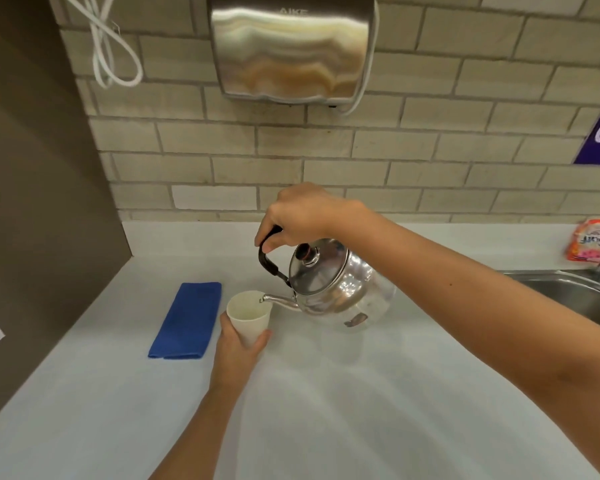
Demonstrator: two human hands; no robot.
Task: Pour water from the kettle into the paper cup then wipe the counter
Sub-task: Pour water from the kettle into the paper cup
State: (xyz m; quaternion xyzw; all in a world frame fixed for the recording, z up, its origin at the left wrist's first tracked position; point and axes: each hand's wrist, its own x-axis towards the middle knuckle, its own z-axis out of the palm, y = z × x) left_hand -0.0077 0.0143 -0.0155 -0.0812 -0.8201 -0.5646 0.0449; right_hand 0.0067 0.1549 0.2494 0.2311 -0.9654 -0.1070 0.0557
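Note:
A shiny steel kettle (329, 285) with a black handle hangs tilted to the left above the white counter (343, 393). My right hand (298, 216) grips its handle from above. The spout tip reaches over the rim of a white paper cup (248, 315). My left hand (238, 344) holds the cup from below, lifted and leaning slightly toward the kettle. A folded blue cloth (187, 320) lies flat on the counter just left of the cup.
A steel sink (568, 296) is set into the counter at the right, with an orange sachet (591, 240) behind it by the wall. A steel hand dryer (291, 46) hangs on the tiled wall. A brown panel (32, 202) bounds the left side.

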